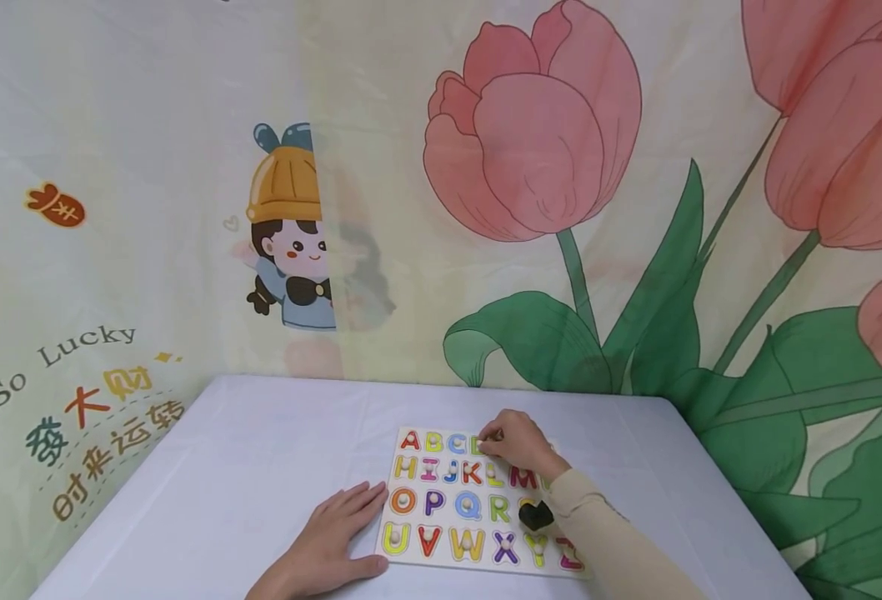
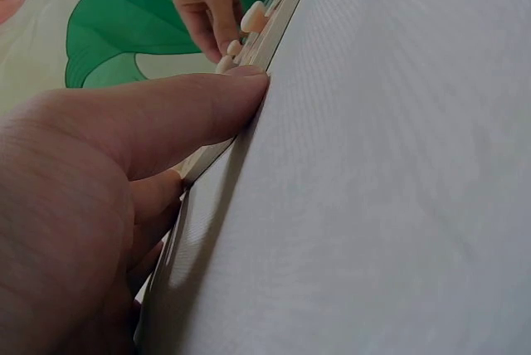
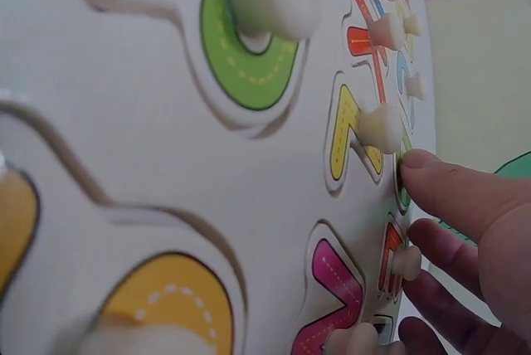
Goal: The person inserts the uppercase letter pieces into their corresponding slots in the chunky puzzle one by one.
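A white alphabet puzzle board [image 1: 448, 493] with colourful knobbed letters lies on the table. At its top row, my right hand [image 1: 519, 442] pinches the green letter D [image 3: 404, 179] between thumb and curled fingers; the D's knob is hidden behind the thumb. Just beside those fingers is the orange letter E [image 3: 392, 247] with its round knob. My left hand [image 1: 333, 533] lies flat at the board's left side, fingers extended, and its thumb [image 2: 199, 106] presses against the edge near the bottom corner.
A white cloth covers the table [image 1: 261, 450]. Behind it hangs a printed curtain [image 1: 381, 167] with tulips and a cartoon child. A black patch [image 1: 535, 515] sits at the right wrist, over the letters. The right forearm covers the board's right side.
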### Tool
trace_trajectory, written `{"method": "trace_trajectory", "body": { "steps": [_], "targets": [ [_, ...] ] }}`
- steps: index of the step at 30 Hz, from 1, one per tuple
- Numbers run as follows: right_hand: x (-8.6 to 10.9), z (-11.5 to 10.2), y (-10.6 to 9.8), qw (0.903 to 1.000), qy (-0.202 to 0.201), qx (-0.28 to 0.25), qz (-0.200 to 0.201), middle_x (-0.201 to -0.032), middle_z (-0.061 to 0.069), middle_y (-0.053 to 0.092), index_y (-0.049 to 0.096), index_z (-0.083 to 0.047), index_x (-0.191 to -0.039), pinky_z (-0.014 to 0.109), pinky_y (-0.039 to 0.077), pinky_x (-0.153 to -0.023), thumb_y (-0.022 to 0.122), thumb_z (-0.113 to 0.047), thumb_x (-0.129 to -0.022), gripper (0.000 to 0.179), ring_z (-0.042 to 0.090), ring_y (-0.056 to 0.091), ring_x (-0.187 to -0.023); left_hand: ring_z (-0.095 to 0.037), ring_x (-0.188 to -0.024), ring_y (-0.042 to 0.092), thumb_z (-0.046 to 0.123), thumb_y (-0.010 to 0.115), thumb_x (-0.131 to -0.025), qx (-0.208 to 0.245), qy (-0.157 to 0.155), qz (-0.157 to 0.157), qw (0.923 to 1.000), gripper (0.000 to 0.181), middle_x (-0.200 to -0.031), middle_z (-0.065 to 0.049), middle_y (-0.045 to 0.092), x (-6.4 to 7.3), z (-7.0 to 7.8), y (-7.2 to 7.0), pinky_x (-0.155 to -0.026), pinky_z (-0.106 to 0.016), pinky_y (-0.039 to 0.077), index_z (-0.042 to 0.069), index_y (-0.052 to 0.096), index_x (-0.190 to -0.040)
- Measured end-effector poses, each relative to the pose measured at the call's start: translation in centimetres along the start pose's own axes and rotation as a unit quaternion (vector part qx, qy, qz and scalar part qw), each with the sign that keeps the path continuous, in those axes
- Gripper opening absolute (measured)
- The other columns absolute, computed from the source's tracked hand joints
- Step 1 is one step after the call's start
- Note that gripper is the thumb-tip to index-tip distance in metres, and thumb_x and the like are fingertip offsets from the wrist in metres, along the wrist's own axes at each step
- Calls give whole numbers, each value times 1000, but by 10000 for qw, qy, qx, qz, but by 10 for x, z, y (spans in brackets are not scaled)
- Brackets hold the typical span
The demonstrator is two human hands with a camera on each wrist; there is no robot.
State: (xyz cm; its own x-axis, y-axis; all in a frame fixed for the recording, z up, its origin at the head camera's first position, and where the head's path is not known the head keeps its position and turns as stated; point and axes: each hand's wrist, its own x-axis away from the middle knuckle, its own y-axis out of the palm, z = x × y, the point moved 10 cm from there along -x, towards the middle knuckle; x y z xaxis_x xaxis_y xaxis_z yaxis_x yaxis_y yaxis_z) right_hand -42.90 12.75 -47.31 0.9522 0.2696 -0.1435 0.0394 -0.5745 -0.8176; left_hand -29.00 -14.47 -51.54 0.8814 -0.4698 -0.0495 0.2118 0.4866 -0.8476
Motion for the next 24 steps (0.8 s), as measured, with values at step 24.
{"method": "trace_trajectory", "body": {
  "steps": [24],
  "targets": [
    [42, -5, -64, 9981, -465, 158, 382, -128, 11, 70, 75, -8, -131, 55, 57, -100, 82, -20, -95, 39, 37, 64, -122, -38, -157, 33, 65, 74, -88, 92, -87, 129, 9998, 96, -169, -6, 43, 3, -6, -13, -123, -70, 24, 14, 44, -163]
  ]
}}
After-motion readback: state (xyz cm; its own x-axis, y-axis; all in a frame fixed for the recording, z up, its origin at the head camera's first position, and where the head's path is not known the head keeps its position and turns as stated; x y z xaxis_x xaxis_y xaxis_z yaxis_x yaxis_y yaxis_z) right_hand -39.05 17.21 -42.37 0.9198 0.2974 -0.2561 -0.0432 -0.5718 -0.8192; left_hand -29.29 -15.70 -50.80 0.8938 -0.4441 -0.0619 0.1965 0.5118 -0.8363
